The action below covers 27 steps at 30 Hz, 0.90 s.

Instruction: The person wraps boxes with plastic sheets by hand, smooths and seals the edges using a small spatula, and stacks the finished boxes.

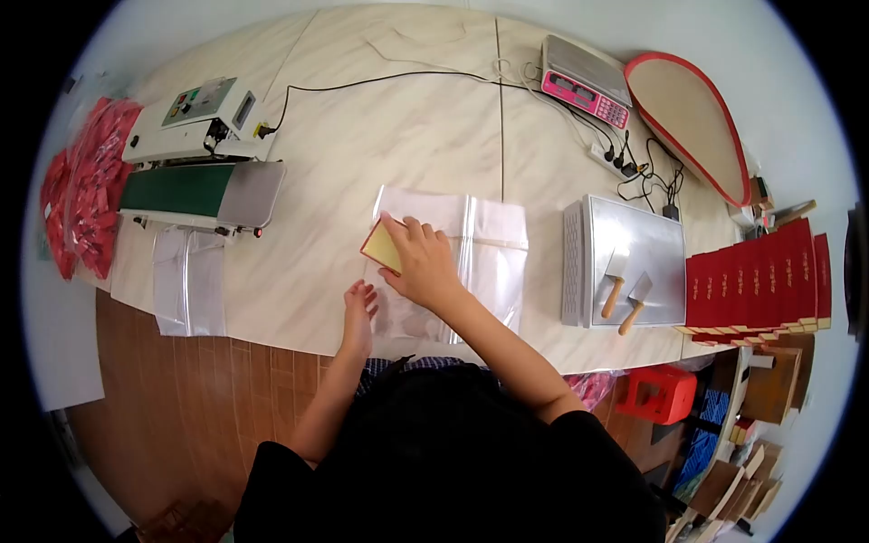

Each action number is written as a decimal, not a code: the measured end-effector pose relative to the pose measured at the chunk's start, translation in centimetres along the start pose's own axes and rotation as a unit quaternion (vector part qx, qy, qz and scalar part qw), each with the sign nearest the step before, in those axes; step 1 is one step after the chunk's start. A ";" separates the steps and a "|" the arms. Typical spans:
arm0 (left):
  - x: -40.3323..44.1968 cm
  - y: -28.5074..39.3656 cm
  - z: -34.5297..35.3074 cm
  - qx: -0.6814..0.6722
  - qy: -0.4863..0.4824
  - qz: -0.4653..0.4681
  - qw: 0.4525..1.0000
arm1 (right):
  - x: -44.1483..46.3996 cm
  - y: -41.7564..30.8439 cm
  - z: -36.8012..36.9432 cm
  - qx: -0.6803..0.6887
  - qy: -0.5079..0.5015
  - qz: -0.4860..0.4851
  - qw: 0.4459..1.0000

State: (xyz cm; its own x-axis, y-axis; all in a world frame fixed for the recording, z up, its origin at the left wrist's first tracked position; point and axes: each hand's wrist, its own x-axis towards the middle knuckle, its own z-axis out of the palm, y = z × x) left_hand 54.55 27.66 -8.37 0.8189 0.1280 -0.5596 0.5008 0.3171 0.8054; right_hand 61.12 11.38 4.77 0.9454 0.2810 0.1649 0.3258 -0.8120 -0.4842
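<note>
My right hand (424,262) grips a small yellow box with red edges (381,246), its fingers over the right side of it. Beneath the hand and box, clear plastic bags (493,237) lie flat on the marbled table (308,262). Close to the table's front edge, my left hand (360,303) is raised just below the box, fingers apart and slightly curled, touching nothing that I can see. Part of the box is hidden under my right hand.
At left are a sealing machine (204,181), more clear bags (188,281) and red packets (95,181). To the right, a metal box (634,235) bears two wooden-handled trowels (613,285), beside red boxes (751,281). Behind stand a pink scale (586,81), cables and a red-rimmed tray (692,109).
</note>
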 end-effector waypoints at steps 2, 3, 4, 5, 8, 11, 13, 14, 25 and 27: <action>-0.6 -0.6 0.1 -0.002 -0.030 -0.051 0.998 | 0.4 0.1 0.3 -0.015 -0.001 -0.015 1.000; -0.4 -1.4 -0.3 -0.007 -0.029 -0.051 0.998 | 0.5 0.2 0.3 -0.029 0.000 -0.023 0.999; -0.1 -2.1 -1.0 -0.060 -0.073 -0.102 0.990 | 0.2 -0.1 -0.2 -0.031 -0.002 -0.024 0.999; 0.6 -2.8 -1.4 -0.113 -0.117 -0.150 0.975 | -0.5 -0.5 -1.0 -0.014 0.036 -0.026 0.999; 1.7 -3.0 -1.0 -0.198 -0.220 -0.194 0.935 | -2.8 -1.5 -3.8 0.039 0.117 -0.018 0.992; 1.9 1.1 1.4 -0.266 -0.311 -0.125 0.904 | -5.8 -0.8 -5.1 0.157 0.195 -0.005 0.968; 1.5 5.0 3.2 -0.285 -0.306 -0.086 0.904 | -8.0 -0.1 -5.5 0.238 0.226 0.003 0.945; 1.6 6.0 3.9 -0.304 -0.300 -0.045 0.903 | -9.1 0.5 -5.5 0.237 0.187 0.027 0.953; 4.7 4.9 5.3 0.131 -0.222 0.284 0.923 | -9.8 6.9 3.6 0.201 0.080 0.156 0.964; 4.1 5.1 5.6 0.134 -0.231 0.325 0.907 | -8.3 7.1 4.6 0.216 0.095 0.109 0.966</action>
State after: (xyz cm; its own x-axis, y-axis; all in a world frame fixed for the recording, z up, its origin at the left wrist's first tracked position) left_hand 62.06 24.55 -5.49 0.9647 -0.2210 0.1432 -0.1312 0.0683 0.9890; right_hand 55.63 5.62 -4.01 0.9882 -0.0041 0.1531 0.1267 -0.5401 -0.8320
